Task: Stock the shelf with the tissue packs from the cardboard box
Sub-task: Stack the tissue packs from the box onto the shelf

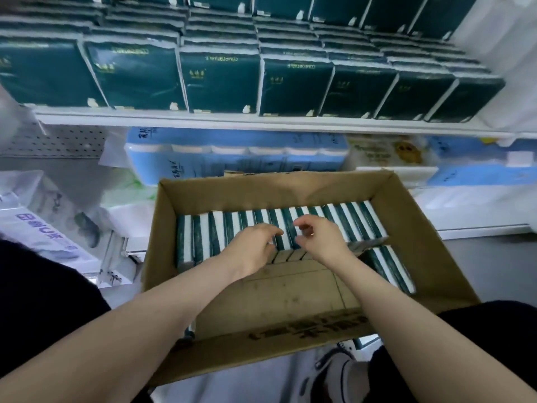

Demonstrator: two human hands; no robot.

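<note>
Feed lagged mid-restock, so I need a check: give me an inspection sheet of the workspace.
Surface: white shelf, dark green packs lined along its front.
Job's things: cardboard box open; tissue packs on edge in a row along its far side, more at right; near part bare.
Clutter: nothing seen.
Grippers: left hand and right hand over the row's middle, fingers bent at pack tops; grip unclear.
Cables: nothing seen.
Surroundings: blue roll packs on the lower shelf; white bagged goods at left.
</note>
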